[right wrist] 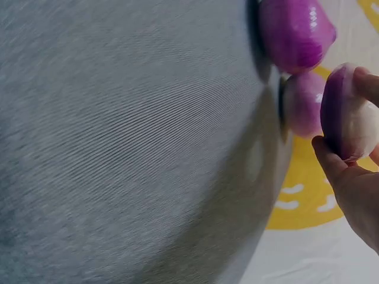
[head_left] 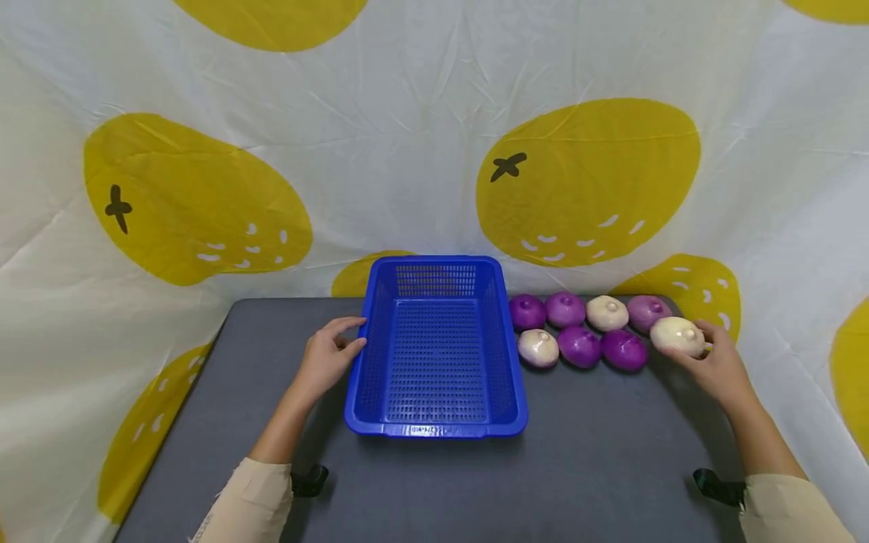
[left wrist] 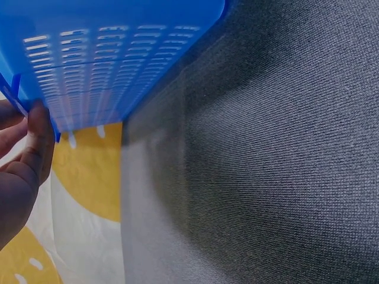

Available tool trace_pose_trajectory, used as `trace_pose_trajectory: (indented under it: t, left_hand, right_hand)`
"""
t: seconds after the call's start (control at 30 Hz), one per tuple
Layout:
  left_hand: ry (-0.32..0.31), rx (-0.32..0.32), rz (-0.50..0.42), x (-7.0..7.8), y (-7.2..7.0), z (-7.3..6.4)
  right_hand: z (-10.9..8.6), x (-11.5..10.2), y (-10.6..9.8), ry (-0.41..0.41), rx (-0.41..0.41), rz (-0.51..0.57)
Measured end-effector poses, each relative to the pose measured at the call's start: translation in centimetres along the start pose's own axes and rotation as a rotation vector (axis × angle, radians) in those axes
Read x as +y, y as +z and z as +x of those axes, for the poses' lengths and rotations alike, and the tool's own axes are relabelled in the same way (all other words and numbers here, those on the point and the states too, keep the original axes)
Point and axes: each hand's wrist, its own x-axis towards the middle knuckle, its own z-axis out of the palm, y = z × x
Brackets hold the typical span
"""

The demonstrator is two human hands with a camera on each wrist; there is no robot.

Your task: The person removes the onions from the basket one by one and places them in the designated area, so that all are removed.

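Note:
A blue plastic basket (head_left: 437, 431) with slotted walls stands in the middle of the grey table. My left hand (head_left: 330, 357) pinches its left rim; the fingers on the rim also show in the left wrist view (left wrist: 26, 148). At the right end of two short rows, my right hand (head_left: 718, 371) holds a whitish onion (head_left: 679, 336) by its sides. That onion (right wrist: 340, 112) has a purple underside in the right wrist view and is above the table surface. Several purple onions (head_left: 580, 347) and two whitish ones (head_left: 538, 348) lie right of the basket.
The grey table (head_left: 448, 490) ends at a white cloth (head_left: 421, 151) printed with large yellow fruit, which hangs behind and beside it. A purple onion (head_left: 648, 312) lies by the back right corner, close to the held one. Black straps (head_left: 720, 486) sit at the wrists.

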Motion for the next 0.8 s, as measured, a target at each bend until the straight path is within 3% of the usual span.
trace_pose_trajectory:
  t: [0.2,0.37,0.63,0.8]
  left_hand:
    - [-0.018,-0.011,-0.005,0.1,0.1,0.0]
    - [-0.030,-0.014,-0.006,0.2,0.0,0.0]
    - [-0.010,-0.006,0.002,0.1,-0.1,0.1]
    - [-0.013,-0.008,0.005,-0.1,0.0,0.0]
  right_hand:
    - [-0.1,2.1,0.3,0.045,-0.048,-0.075]
    - [-0.3,3.0,0.7,0.096,-0.080,-0.060]
    - [-0.2,3.2,1.2,0.080,-0.084,-0.072]
    - [-0.2,2.7,1.3,0.115,-0.108,-0.072]
